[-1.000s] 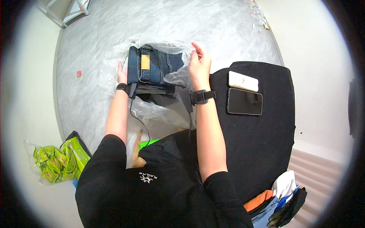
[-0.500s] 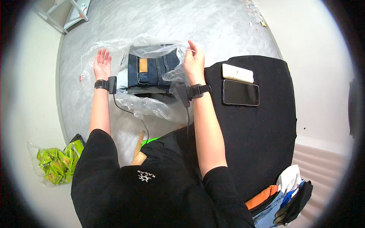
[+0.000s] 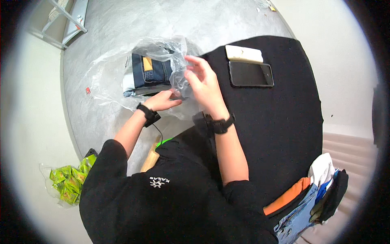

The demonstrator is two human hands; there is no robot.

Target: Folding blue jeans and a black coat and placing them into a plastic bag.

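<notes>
Folded dark blue jeans [image 3: 160,72] with a tan patch [image 3: 147,64] lie on top of a stack of folded clothes, a pale blue piece showing at its left side. A loose clear plastic bag [image 3: 106,71] spreads open around the stack on the floor. At the stack's near edge is my left hand [image 3: 161,101], thumb and fingers apart, over the bag's near side. My right hand [image 3: 205,87] hovers at the bag's right side with its fingers spread and slightly curled. Both wrists wear black strapped devices, and neither hand visibly grips anything.
To the right, a black-covered table [image 3: 280,118] bears a dark phone [image 3: 251,74] and a white oblong device [image 3: 243,53]. Several garments [image 3: 298,207] hang or lie at its near right edge. Green packets [image 3: 69,181] sit in a clear bag at left, below a metal rack [image 3: 73,22].
My left hand has moved right and nearer, from the bag's left side to the stack's near edge. My right hand has come slightly nearer, its fingers now spread. The view has shifted.
</notes>
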